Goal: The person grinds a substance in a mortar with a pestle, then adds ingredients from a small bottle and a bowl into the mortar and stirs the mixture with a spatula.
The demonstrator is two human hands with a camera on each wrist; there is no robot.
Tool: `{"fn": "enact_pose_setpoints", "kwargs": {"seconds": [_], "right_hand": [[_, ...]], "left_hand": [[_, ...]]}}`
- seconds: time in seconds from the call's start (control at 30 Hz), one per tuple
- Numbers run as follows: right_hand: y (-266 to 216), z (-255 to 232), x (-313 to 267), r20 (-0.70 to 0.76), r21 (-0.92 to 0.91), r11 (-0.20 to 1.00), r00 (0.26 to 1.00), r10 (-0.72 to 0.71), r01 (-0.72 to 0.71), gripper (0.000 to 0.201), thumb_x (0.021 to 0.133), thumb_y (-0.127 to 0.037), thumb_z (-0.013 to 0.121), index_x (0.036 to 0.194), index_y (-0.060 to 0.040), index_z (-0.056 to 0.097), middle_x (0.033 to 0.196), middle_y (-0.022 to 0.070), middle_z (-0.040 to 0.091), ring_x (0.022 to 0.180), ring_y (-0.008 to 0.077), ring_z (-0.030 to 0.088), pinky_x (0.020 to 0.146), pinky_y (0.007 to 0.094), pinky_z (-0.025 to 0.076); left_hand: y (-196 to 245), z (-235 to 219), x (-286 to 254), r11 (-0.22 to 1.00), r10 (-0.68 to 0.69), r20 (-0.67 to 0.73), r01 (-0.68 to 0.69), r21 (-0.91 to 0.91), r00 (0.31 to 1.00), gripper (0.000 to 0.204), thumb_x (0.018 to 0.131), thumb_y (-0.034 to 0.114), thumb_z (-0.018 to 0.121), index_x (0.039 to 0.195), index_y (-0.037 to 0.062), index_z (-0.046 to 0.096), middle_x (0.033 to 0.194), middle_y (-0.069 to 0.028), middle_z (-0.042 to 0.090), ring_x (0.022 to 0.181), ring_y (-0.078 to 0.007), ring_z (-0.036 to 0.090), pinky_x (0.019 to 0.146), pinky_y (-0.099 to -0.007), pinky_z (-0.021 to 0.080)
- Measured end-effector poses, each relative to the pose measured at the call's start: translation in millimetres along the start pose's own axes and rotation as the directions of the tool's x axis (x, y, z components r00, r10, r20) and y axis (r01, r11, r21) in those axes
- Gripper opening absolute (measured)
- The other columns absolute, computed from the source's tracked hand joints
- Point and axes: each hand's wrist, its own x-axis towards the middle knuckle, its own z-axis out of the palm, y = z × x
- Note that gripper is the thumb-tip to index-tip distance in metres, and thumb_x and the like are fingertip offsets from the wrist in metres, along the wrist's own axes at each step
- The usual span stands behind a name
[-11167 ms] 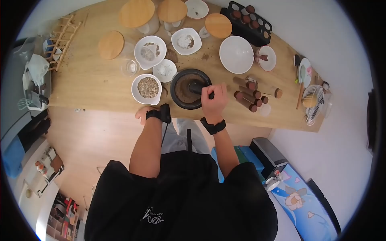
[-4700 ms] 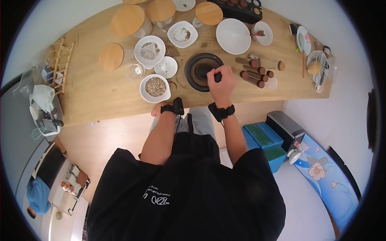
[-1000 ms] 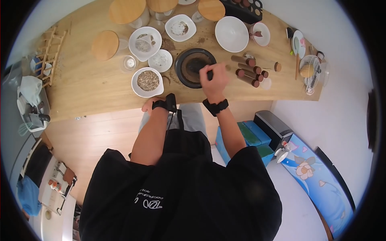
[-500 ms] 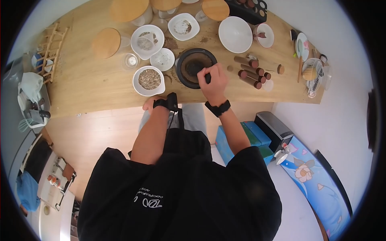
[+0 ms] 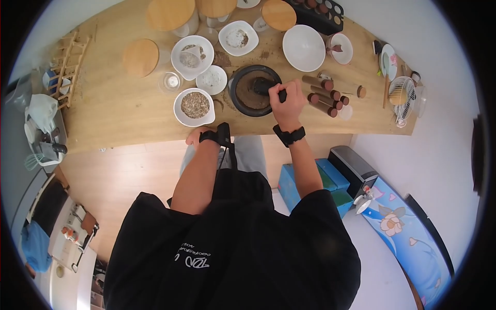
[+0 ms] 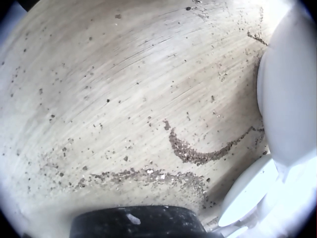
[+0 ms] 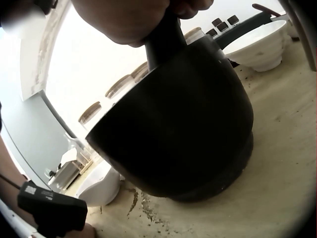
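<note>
A: What is the right hand (image 5: 287,103) doing?

B: Its fingers are curled round the dark pestle (image 5: 269,88), whose lower end sits inside the black mortar (image 5: 251,96). The right wrist view shows the same grip from below: the hand (image 7: 133,17) closes over the pestle's handle (image 7: 163,42), which goes down into the mortar (image 7: 183,134).

A: Where does the mortar stand?

B: On the wooden table (image 5: 119,108), near its front edge, about in the middle. There is brown powder inside it. Just to its left is a white bowl of grain (image 5: 195,106), and behind that a smaller white dish (image 5: 212,80).

A: And the left hand?

B: The left hand (image 5: 196,137) is at the table's front edge, below the bowl of grain. The wrist strap covers most of it, so I cannot tell whether its fingers are curled or straight, or whether it holds anything.

A: What does the left wrist camera see?

B: Bare wood (image 6: 114,79) dusted with brown crumbs, an arc of spilled powder (image 6: 208,151), and white bowl rims at the right edge.

A: What lies to the right of the mortar?

B: Several brown-capped tubes (image 5: 323,95) lie on their sides close to the right hand. Behind them stand a large white bowl (image 5: 304,47) and a smaller dish with a spoon (image 5: 341,48).

A: Anything further back?

B: Jars with round wooden lids (image 5: 172,14), one loose lid (image 5: 140,57) lying flat, and a dark rack of jars (image 5: 318,13) at the back.
</note>
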Motion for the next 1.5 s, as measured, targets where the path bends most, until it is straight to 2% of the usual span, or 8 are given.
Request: {"fn": "enact_pose_setpoints", "kwargs": {"seconds": [0.3,0.43,0.57,0.73,1.03,1.27,1.33,1.5], "right_hand": [[-9.7,0.9,6.5,0.014,0.062,0.974,0.976,0.219,-0.22,0.017,0.079,-0.001,0.072,0.081,-0.0057,0.056,0.076,0.0123,0.057,0.064,0.0326,0.059,0.055,0.0389,0.046],[-25.0,-3.2,-0.4,0.157,0.037,0.999,0.988,0.004,-0.01,0.018,0.079,-0.001,0.072,0.081,-0.0079,0.055,0.077,0.009,0.056,0.061,0.0307,0.057,0.052,0.0396,0.045],[-14.0,5.7,3.4,-0.011,0.002,0.996,0.996,0.086,-0.086,0.018,0.078,-0.002,0.073,0.081,-0.0083,0.056,0.078,0.0094,0.056,0.063,0.0306,0.058,0.052,0.0393,0.045],[-22.3,0.2,-3.7,0.118,0.045,0.998,0.992,0.049,-0.054,0.017,0.079,-0.003,0.073,0.081,-0.0083,0.057,0.078,0.0091,0.057,0.064,0.0308,0.059,0.053,0.0395,0.046],[-13.3,4.2,1.7,0.064,0.068,0.997,0.998,0.021,-0.026,0.018,0.079,-0.003,0.073,0.079,-0.0088,0.056,0.077,0.0076,0.057,0.063,0.0288,0.058,0.053,0.0387,0.046],[-9.7,3.6,4.7,0.008,0.046,0.997,0.998,0.058,-0.058,0.018,0.078,-0.001,0.073,0.079,-0.008,0.056,0.076,0.0084,0.055,0.062,0.0292,0.057,0.052,0.0382,0.046],[-16.2,2.7,-1.1,0.144,0.118,0.993,0.989,0.01,-0.028,0.018,0.078,-0.001,0.073,0.079,-0.0076,0.057,0.077,0.0089,0.055,0.064,0.0296,0.057,0.053,0.0388,0.045],[-15.4,7.3,-2.5,0.063,0.099,0.995,0.998,0.025,-0.031,0.017,0.079,-0.001,0.072,0.082,-0.0078,0.057,0.08,0.0085,0.059,0.07,0.0309,0.06,0.058,0.0395,0.048]], "left_hand": [[3.1,7.5,21.0,0.976,0.083,0.024,-0.086,0.2,0.996,0.047,0.096,0.039,0.049,0.121,0.0065,0.073,0.116,-0.0029,0.075,0.091,-0.0204,0.066,0.077,-0.0436,0.051],[3.5,15.4,32.3,0.995,0.034,0.009,-0.035,0.097,0.999,0.043,0.095,0.037,0.051,0.12,0.0099,0.073,0.114,-0.0013,0.074,0.092,-0.0192,0.066,0.075,-0.044,0.05],[7.9,25.8,53.4,0.999,-0.011,-0.007,0.011,0.037,1.0,0.039,0.094,0.035,0.054,0.119,0.0133,0.074,0.112,0.0004,0.074,0.093,-0.0181,0.066,0.072,-0.0444,0.049],[13.3,80.6,129.1,0.967,-0.129,-0.041,0.117,-0.227,0.991,0.039,0.096,0.035,0.051,0.12,0.0124,0.071,0.11,-0.0015,0.074,0.095,-0.0193,0.067,0.075,-0.0423,0.048],[11.7,27.6,53.7,0.954,-0.149,0.122,0.175,-0.244,0.981,0.049,0.101,0.04,0.04,0.121,0.0026,0.064,0.11,-0.0035,0.074,0.097,-0.0216,0.069,0.09,-0.0356,0.045],[11.5,12.0,19.5,0.997,-0.021,-0.059,0.025,0.073,0.998,0.034,0.091,0.032,0.057,0.115,0.0175,0.076,0.105,0.0033,0.074,0.092,-0.018,0.067,0.067,-0.0455,0.046],[9.7,7.3,6.0,0.994,-0.021,-0.072,0.028,0.104,0.997,0.032,0.088,0.029,0.062,0.114,0.0218,0.079,0.104,0.0052,0.075,0.091,-0.017,0.067,0.061,-0.0484,0.046],[2.2,-3.7,-17.9,0.998,0.039,-0.081,-0.034,0.061,0.996,0.041,0.095,0.033,0.053,0.113,0.0045,0.075,0.115,-0.0013,0.075,0.093,-0.0155,0.067,0.073,-0.041,0.053]]}}
